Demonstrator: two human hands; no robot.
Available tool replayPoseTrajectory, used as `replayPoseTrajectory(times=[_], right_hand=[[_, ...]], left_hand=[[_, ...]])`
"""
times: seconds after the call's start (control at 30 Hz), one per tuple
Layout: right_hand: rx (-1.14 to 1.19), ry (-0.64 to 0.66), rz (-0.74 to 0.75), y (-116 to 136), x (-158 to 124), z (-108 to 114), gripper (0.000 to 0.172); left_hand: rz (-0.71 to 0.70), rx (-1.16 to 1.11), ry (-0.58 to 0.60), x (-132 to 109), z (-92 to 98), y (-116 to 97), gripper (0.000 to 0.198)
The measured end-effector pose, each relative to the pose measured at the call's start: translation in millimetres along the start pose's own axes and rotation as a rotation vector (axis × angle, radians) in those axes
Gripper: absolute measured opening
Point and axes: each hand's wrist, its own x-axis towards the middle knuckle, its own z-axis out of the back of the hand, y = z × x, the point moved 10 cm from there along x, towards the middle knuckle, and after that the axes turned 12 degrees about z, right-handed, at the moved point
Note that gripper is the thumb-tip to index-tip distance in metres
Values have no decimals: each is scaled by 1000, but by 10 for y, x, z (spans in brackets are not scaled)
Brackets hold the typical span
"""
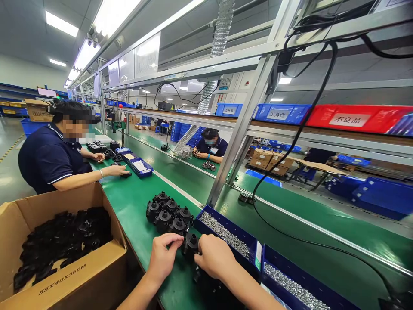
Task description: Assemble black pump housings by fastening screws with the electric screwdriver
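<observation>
My left hand (164, 255) is pinched, thumb against forefinger, at the left side of a round black plastic housing (191, 243) with a tube-like top. Whatever lies between those fingertips is too small to make out. At the housing's right side is my right hand (214, 257), its fingers curled and partly hidden, so what they grip does not show. Several similar black housings (171, 206) stand in rows just beyond. More dark parts (213, 288) lie under my right wrist. Beside my right hand, a blue bin (206, 211) holds many small metal screws (226, 234).
Another blue bin (269, 249) holds small metal pieces (287, 282). A cardboard box (74, 275) of black parts stands at left. Past it a co-worker (48, 150) handles parts; another person (211, 144) sits across. A metal post (240, 116) and black cable (258, 181) rise at right.
</observation>
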Motion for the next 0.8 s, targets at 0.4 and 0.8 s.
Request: replayPoseTrajectory(times=[0.4,0.8], right_hand=[[85,9,-68,-194,57,-84,14],[129,-47,149,-75,21,256,27]], left_hand=[[-90,9,39,-58,-115,-60,18],[-103,-17,34,-62,-143,-59,18]])
